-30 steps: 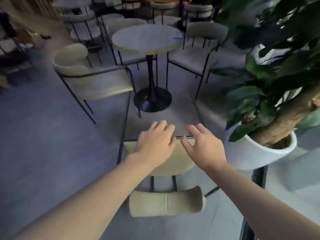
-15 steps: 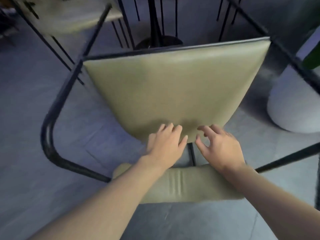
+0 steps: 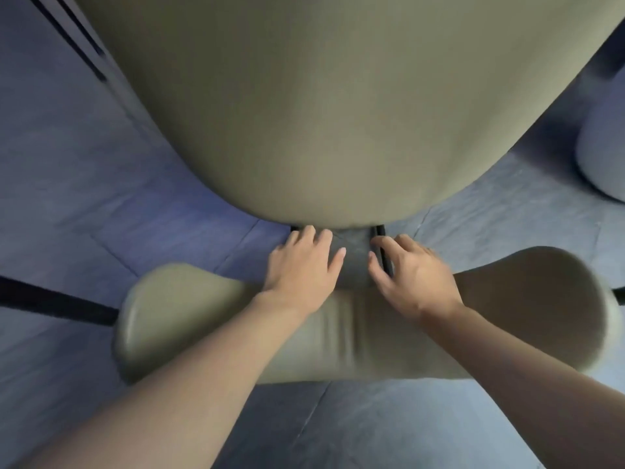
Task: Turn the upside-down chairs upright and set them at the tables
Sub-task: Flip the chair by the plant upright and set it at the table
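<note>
An upside-down chair fills the view. The beige underside of its seat (image 3: 321, 113) spreads across the top, and its padded backrest (image 3: 203, 333) lies on the floor below my arms. Two thin black struts join seat and backrest. My left hand (image 3: 304, 269) lies over the left strut, fingers together and thumb out, and hides whether it grips. My right hand (image 3: 412, 275) has its thumb on one side of the right strut (image 3: 380, 231) and its fingers on the other.
A black frame tube (image 3: 50, 302) runs out from the backrest's left end, and more black legs (image 3: 77, 32) slant at the upper left. A white planter (image 3: 602, 157) stands at the right edge. Grey floor (image 3: 84, 181) surrounds the chair.
The view has dropped much closer to the chair. Both hands have slid from the seat's underside down to the struts between seat and backrest. The table and other chairs have left the view.
</note>
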`<state>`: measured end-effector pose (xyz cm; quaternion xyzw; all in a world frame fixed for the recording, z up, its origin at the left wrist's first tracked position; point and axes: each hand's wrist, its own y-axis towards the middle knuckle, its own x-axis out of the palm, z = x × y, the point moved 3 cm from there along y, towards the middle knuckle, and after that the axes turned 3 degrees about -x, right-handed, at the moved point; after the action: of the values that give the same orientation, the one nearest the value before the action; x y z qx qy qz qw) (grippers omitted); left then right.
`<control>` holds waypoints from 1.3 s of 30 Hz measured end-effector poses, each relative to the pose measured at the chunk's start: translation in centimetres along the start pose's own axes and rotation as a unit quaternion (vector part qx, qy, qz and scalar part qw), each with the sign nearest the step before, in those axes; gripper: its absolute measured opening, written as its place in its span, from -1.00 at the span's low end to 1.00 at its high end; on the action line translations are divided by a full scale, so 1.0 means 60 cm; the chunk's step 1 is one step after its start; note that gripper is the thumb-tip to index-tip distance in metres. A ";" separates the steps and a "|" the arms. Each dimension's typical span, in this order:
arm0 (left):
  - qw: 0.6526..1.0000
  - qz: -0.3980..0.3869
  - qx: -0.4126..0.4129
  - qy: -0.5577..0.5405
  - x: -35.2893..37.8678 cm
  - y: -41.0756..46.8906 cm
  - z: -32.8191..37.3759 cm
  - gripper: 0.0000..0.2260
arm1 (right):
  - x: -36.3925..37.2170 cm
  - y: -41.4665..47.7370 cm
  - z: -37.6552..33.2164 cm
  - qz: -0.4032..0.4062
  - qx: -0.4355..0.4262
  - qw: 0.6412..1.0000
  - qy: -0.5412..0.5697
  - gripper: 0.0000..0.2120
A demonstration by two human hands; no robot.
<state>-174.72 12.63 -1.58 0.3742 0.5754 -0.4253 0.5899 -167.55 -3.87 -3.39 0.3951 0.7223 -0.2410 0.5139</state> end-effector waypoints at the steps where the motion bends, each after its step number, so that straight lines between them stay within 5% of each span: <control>1: 1.000 -0.008 -0.008 0.003 0.010 -0.003 -0.008 -0.65 | 0.009 -0.001 0.001 -0.011 0.000 1.000 -0.006 -0.64; 12: 0.991 -0.114 -0.018 0.074 0.068 -0.030 -0.051 -0.59 | 0.059 -0.006 -0.005 -0.135 0.027 0.978 -0.155 -0.42; 20: 0.982 -0.175 -0.068 -0.020 0.041 -0.031 -0.060 -0.50 | 0.023 -0.010 -0.016 -0.155 0.047 0.984 -0.077 -0.46; 26: 0.974 -0.214 -0.067 -0.042 -0.121 -0.055 -0.058 -0.50 | -0.127 -0.022 -0.077 -0.178 0.029 0.982 -0.057 -0.52; 30: 0.947 -0.311 -0.040 -0.072 -0.286 -0.036 -0.052 -0.51 | -0.296 0.012 -0.125 -0.223 0.023 0.973 -0.060 -0.52; 39: 0.931 -0.365 0.017 -0.005 -0.582 0.148 -0.052 -0.47 | -0.587 0.236 -0.191 -0.275 0.034 0.959 -0.063 -0.31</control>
<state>-166.75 21.20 32.61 0.1464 0.6616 -0.6231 0.3907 -156.67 1.45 34.35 0.1824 0.7605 -0.4218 0.4587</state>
